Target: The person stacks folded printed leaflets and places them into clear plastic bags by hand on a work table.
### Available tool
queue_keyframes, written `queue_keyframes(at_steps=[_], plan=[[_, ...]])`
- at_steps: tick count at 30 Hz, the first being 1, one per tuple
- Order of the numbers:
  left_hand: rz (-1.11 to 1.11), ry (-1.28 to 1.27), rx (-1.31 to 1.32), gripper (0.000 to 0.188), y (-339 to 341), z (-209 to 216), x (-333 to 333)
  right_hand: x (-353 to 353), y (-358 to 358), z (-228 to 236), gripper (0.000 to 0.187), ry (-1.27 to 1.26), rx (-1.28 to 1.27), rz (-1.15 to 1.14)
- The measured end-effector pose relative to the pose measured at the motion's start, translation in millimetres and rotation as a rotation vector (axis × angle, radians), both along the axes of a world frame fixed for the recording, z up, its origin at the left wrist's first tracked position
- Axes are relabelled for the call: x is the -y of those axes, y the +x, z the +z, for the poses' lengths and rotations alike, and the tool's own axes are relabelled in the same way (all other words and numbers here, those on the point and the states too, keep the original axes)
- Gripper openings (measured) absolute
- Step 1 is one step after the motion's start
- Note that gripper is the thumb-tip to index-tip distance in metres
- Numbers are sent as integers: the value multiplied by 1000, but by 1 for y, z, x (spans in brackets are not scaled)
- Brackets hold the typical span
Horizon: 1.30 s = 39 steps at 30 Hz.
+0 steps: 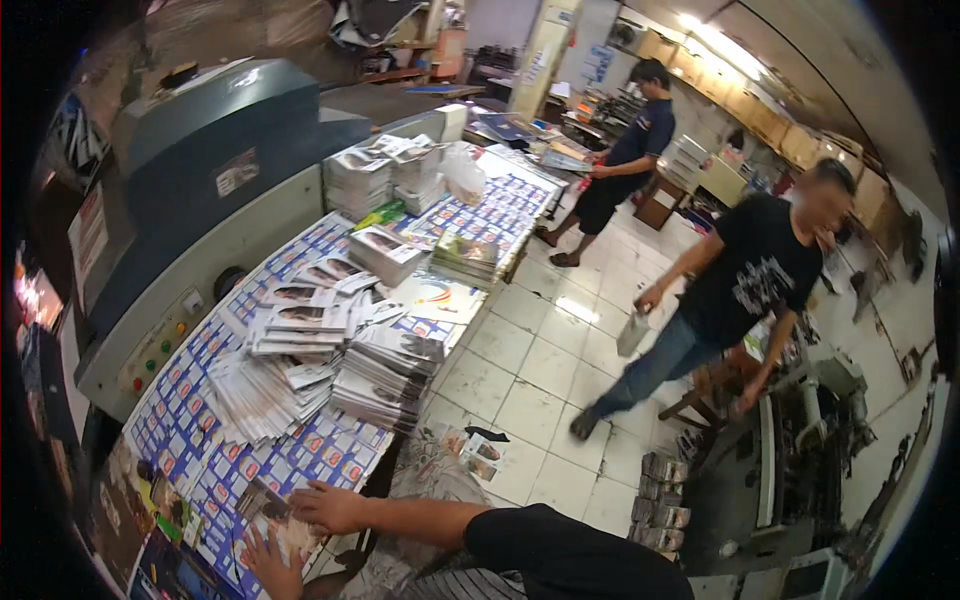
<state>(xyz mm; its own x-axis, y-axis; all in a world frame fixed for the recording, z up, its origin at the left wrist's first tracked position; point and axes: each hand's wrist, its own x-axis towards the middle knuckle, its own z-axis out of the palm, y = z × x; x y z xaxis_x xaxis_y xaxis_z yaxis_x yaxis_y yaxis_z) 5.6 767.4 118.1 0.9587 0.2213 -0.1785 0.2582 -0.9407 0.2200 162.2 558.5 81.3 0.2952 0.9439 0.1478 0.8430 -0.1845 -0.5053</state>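
At the near end of the table, my right hand (pixel 328 507) lies flat with its fingers spread over a small stack of printed booklets (pixel 262 500). Close below it, my left hand (pixel 272 565) has its fingers stretched out at the lower edge of the same stack. Part of that stack is hidden by the hands. Farther up the table, a fanned pile of white-edged booklets (pixel 265 392) leans beside a heaped stack (pixel 380 378) with dark picture covers. A blue patterned printed sheet (pixel 185 430) covers the tabletop under them.
A large grey machine (pixel 225 150) with coloured buttons borders the table's left side. Taller booklet stacks (pixel 358 182) and a clear plastic bag (pixel 463 174) stand at the far end. Two people are on the tiled floor (pixel 510 345); the nearer carries a grey block-like object (pixel 632 332).
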Motion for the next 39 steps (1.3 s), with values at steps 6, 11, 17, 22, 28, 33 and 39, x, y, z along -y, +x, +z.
queue_keyframes(at_steps=[6, 11, 17, 22, 28, 33, 39], plan=[[-51, -37, 149, 72, 4, -18, -15, -39, 49, -21, 48, 381, 92, -188], [-6, -89, 242, 62, -15, -19, -21, -76, 60, -11, 33, 208, 100, -255], [-97, -32, 203, 52, 53, -13, -11, -78, 64, 14, 33, 191, 158, -365], [-101, 2, 197, 64, 68, -14, -4, -82, 79, 26, 33, 136, 163, -382], [-65, -4, 191, 64, 82, -13, -5, -84, 86, 18, 31, 176, 122, -438], [-94, 61, 181, 62, 73, -4, -6, -83, 71, 21, 32, 157, 162, -453], [-125, 112, 183, 60, 75, -12, -2, -80, 68, 15, 35, 222, 203, -556]])
